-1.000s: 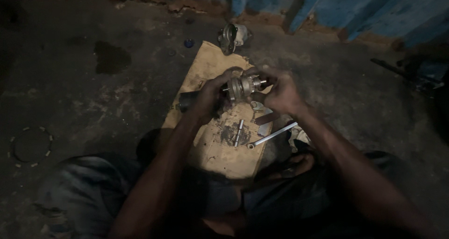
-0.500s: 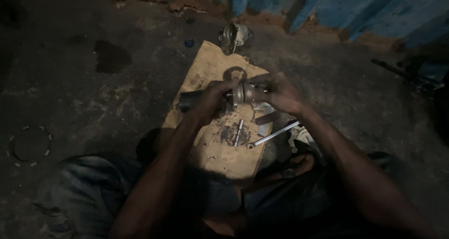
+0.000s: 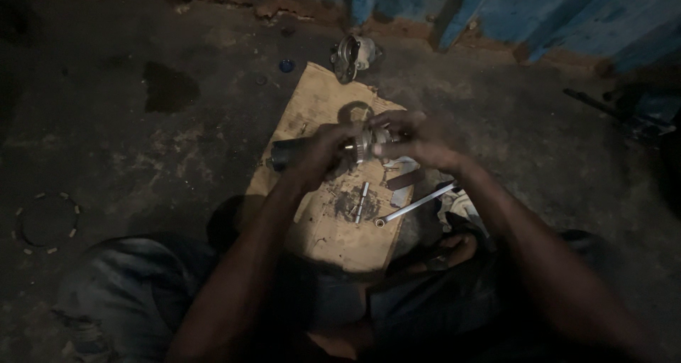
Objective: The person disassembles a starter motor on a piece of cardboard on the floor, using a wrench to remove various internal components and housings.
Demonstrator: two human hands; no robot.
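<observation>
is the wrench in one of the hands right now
No, the wrench lies on the cardboard while both hands grip the metal part.

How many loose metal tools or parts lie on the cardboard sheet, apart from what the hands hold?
2 clearly: a short metal pin near the middle of the cardboard sheet, and a long wrench at its right edge. The hands and shadow may hide more.

Wrench (image 3: 416, 205) & short pin (image 3: 362, 198) lie on cardboard (image 3: 317, 100) below hands; metal housing (image 3: 354, 55) on floor beyond.
</observation>
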